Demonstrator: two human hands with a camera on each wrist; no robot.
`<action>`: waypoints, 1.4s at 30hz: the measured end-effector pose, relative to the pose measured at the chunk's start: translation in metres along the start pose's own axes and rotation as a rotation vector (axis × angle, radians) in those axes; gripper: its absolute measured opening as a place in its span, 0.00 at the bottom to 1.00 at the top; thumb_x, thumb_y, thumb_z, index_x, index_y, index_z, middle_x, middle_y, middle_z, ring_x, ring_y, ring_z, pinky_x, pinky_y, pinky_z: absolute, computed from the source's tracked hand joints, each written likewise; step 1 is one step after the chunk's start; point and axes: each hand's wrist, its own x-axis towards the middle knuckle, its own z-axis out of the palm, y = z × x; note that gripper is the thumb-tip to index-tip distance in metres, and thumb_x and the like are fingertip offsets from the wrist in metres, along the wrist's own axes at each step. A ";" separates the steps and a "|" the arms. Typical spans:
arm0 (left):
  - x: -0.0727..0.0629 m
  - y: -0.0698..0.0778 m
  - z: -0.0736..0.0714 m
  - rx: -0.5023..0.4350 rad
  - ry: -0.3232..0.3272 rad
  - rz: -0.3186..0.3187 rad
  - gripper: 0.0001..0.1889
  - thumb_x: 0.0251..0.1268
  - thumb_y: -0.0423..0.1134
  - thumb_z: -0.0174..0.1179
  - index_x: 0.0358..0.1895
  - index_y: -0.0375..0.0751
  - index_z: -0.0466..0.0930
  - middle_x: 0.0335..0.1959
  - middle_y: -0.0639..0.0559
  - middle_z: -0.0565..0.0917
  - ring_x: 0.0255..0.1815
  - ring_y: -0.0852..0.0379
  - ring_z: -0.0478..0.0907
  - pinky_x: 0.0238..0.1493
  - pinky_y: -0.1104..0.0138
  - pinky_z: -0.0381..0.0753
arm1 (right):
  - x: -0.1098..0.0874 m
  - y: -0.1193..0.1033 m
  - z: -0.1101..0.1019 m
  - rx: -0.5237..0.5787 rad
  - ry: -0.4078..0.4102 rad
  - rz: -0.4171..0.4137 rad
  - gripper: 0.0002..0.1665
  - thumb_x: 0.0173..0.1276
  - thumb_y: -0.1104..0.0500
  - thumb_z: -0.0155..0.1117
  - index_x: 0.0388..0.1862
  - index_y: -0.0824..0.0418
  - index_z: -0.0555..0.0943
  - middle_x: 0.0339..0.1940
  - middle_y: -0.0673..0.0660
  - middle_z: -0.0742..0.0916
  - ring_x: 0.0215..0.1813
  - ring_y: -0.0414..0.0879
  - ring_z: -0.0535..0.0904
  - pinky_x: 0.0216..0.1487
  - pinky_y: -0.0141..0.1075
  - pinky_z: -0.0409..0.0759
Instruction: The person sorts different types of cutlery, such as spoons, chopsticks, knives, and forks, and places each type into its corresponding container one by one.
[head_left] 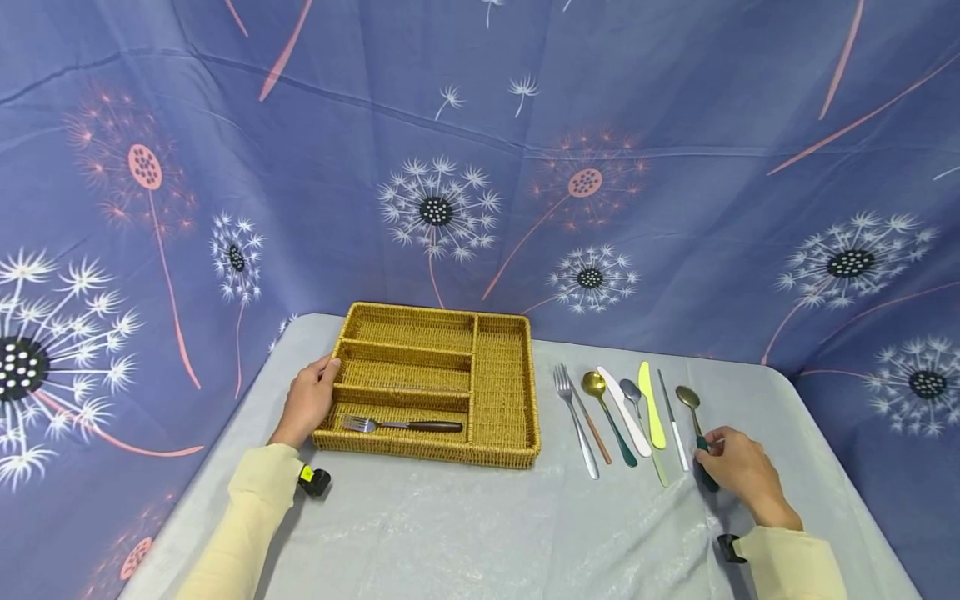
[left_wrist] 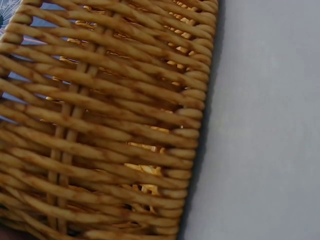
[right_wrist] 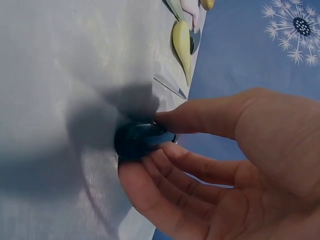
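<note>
At the right end of a row of cutlery, my right hand point(head_left: 738, 471) pinches the dark green handle of a spoon point(head_left: 687, 397) between thumb and fingers. The spoon's bronze bowl points to the back of the table. In the right wrist view the handle's rounded end point(right_wrist: 135, 142) shows between the thumb and the curled fingers. My left hand point(head_left: 307, 400) holds the left wall of a woven cutlery tray point(head_left: 506, 457), thumb at the rim. A fork point(head_left: 408, 425) with a dark brown handle lies in the tray's front left compartment. The tray's weave point(left_wrist: 100, 125) fills most of the left wrist view.
Between tray and right hand lie a silver fork point(head_left: 576, 421), a gold spoon point(head_left: 594, 383) with green handle, a white knife point(head_left: 624, 410), a yellow knife point(head_left: 651, 404), a grey spoon point(head_left: 630, 389) and a white-handled knife point(head_left: 673, 421). A dandelion-print curtain point(head_left: 675, 250) hangs behind the table.
</note>
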 end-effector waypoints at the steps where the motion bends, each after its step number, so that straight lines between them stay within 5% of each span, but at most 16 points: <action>1: 0.000 0.000 0.000 0.002 0.000 0.001 0.35 0.91 0.59 0.35 0.87 0.39 0.56 0.82 0.30 0.64 0.84 0.29 0.56 0.82 0.35 0.55 | -0.002 0.000 0.000 -0.002 -0.005 0.001 0.22 0.71 0.58 0.68 0.53 0.77 0.79 0.41 0.70 0.86 0.41 0.64 0.84 0.36 0.55 0.82; 9: 0.001 -0.001 0.001 0.009 0.004 0.019 0.35 0.91 0.59 0.35 0.86 0.39 0.57 0.82 0.29 0.64 0.83 0.29 0.57 0.82 0.35 0.56 | -0.015 0.002 -0.003 -0.024 -0.018 0.008 0.20 0.69 0.58 0.69 0.50 0.75 0.80 0.37 0.63 0.85 0.38 0.56 0.83 0.31 0.46 0.77; 42: 0.000 -0.002 0.001 -0.005 -0.004 -0.003 0.37 0.90 0.61 0.34 0.87 0.39 0.55 0.82 0.29 0.63 0.83 0.28 0.57 0.81 0.34 0.57 | -0.072 0.014 -0.010 -0.060 -0.215 0.146 0.19 0.67 0.53 0.73 0.45 0.66 0.82 0.36 0.54 0.84 0.39 0.51 0.81 0.36 0.52 0.79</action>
